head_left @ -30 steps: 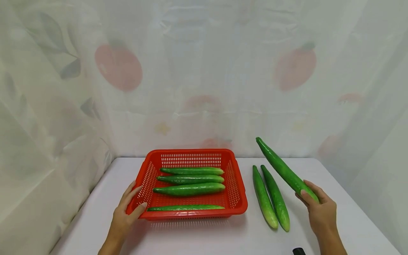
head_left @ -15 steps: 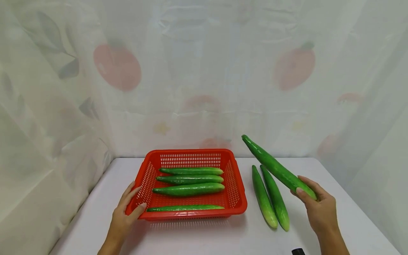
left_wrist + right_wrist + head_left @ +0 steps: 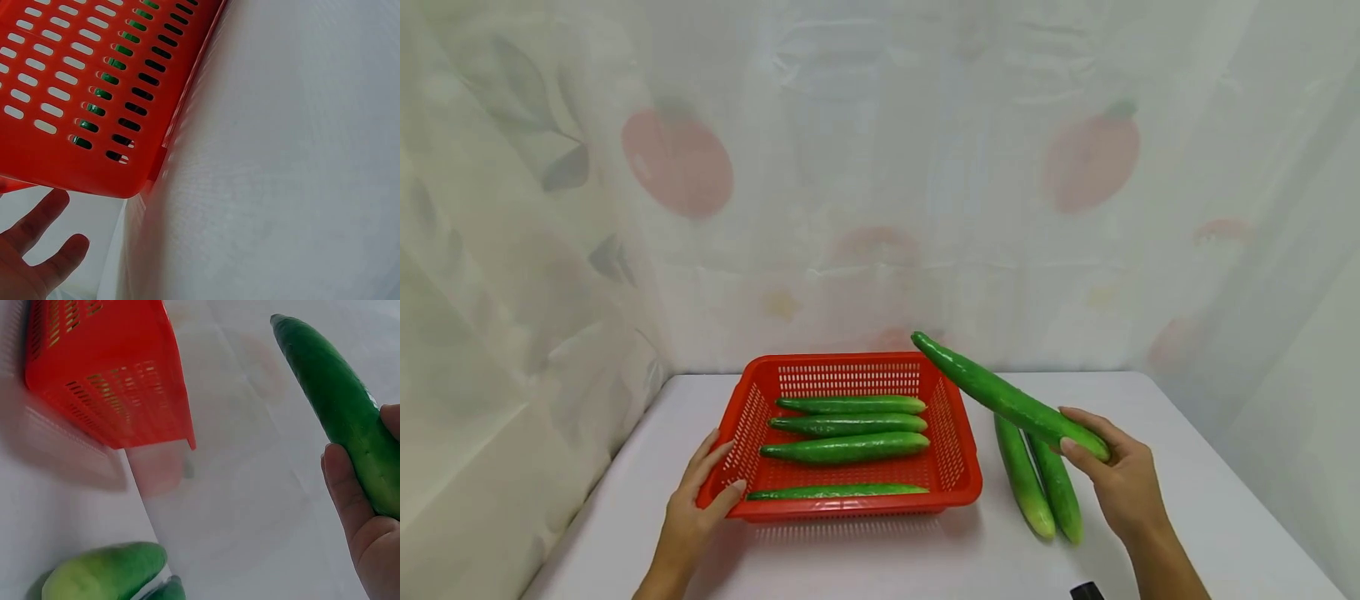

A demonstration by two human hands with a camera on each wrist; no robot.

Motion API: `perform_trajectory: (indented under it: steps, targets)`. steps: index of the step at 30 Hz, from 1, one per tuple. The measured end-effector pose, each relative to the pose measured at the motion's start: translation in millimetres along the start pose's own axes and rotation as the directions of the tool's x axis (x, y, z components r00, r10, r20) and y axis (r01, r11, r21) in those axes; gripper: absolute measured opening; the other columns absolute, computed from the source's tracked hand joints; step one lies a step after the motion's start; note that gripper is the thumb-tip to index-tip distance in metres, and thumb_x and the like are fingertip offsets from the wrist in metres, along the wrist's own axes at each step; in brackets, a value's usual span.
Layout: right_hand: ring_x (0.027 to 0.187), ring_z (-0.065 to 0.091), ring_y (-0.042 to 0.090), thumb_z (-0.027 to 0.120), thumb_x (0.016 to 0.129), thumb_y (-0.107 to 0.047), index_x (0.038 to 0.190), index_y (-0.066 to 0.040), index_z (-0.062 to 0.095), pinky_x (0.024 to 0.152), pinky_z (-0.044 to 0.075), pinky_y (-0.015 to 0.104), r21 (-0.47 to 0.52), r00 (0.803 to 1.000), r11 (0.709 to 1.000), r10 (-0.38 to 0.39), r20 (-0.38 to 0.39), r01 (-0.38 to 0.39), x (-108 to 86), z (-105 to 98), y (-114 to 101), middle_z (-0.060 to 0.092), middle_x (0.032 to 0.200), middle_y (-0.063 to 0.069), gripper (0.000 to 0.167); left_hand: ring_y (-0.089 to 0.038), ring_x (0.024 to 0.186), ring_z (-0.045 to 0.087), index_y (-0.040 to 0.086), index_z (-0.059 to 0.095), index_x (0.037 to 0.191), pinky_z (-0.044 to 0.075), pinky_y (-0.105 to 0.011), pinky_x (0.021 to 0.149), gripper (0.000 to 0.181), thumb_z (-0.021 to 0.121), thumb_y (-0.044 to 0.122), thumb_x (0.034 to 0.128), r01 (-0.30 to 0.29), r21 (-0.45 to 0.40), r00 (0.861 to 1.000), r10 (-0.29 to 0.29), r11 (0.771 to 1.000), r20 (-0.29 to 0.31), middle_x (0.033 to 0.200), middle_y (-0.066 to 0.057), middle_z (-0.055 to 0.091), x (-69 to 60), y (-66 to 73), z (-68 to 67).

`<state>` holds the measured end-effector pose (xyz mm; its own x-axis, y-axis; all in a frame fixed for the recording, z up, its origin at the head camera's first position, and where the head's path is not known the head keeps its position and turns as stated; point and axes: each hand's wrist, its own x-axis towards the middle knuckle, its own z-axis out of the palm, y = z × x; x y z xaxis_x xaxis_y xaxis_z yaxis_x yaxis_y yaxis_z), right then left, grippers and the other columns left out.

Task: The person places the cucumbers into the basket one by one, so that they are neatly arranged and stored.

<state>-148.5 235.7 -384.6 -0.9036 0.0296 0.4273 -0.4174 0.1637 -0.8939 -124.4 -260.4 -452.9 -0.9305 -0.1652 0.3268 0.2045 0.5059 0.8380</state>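
- right hand (image 3: pixel 1123 479): grip closed only to the width of one cucumber; thumb on one side, fingers on the other.
- held cucumber (image 3: pixel 1000 396): pinched at its pale end, raised above the table (image 3: pixel 865 562); dark tip points up and away, to the left of the grip.
- loose cucumbers (image 3: pixel 1024 492): two, side by side on the table, below and left of the grip; upper ends hidden by the held cucumber in the head view.
- black object (image 3: pixel 1086 591): below the grip, at the lower frame edge; type cannot be told.
- basket (image 3: pixel 850 505): red, slotted, left of the grip, apart from the held cucumber in the right wrist view.
- stored cucumbers (image 3: pixel 846 448): four, lying crosswise in the basket; three grouped, one along the near wall.
- left hand (image 3: pixel 692 500): farthest left; fingers spread, loosely extended, touching the basket's left near corner.
- curtain (image 3: pixel 880 167): behind everything, fruit-printed.
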Motion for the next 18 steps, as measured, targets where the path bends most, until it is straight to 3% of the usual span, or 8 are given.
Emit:
perform_trajectory:
  steps: [5,12,18]
  targets:
    - [0.094,0.065,0.016,0.063,0.092,0.001,0.127,0.007,0.057,0.077,0.052,0.024,-0.046,0.996,0.998,-0.029,0.087,0.033,8.7,11.4,-6.6,0.061,0.117,0.003,0.036,-0.001,0.131,0.027,0.014,0.05,0.141,0.032,-0.007,0.089,0.051,0.066,0.02,0.0925,0.007,0.003,1.0,-0.007,1.0,0.002,0.154,0.005,0.026,-0.5,1.1,-0.6]
    - [0.091,0.059,0.022,0.067,0.091,-0.006,0.126,-0.002,0.062,0.073,0.053,0.028,-0.067,0.985,0.998,0.013,0.173,-0.001,19.3,29.9,-13.5,0.058,0.121,0.016,0.036,0.0,0.131,0.026,0.014,0.05,0.14,0.031,-0.006,0.089,0.051,0.066,0.019,0.0924,0.0,-0.015,1.0,0.0,1.0,0.009,0.154,0.005,0.026,-0.3,-0.4,0.5]
    - [0.093,0.058,0.027,0.07,0.089,-0.01,0.123,-0.008,0.065,0.073,0.051,0.031,-0.092,0.969,0.996,0.021,0.247,0.002,29.8,46.6,-13.9,0.061,0.123,0.012,0.035,0.002,0.13,0.027,0.012,0.051,0.139,0.03,-0.006,0.09,0.05,0.067,0.017,0.0918,-0.014,-0.01,1.0,0.014,1.0,-0.001,0.154,0.004,0.028,-0.4,-1.3,0.1]
